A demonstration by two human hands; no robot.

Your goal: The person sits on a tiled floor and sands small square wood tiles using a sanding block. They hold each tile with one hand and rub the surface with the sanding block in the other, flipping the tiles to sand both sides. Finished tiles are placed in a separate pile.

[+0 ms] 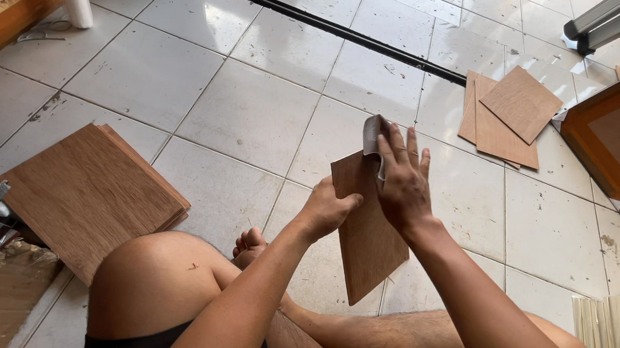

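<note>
Head view: left hand (pixel 327 210) grips the plywood panel (pixel 368 242) edge; right hand (pixel 401 182) presses sandpaper (pixel 372 135) flat atop it.

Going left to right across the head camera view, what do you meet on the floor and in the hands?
Stack of wood panels → left hand → held panel → right hand with sandpaper → small pile of panels → orange-framed board.

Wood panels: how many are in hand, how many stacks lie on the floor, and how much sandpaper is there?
Panel in hand: 1
Left stack: 1
Right stack: 1
Sandpaper: 1
Total: 4
Left hand grips the panel; right hand presses the sandpaper.
</note>
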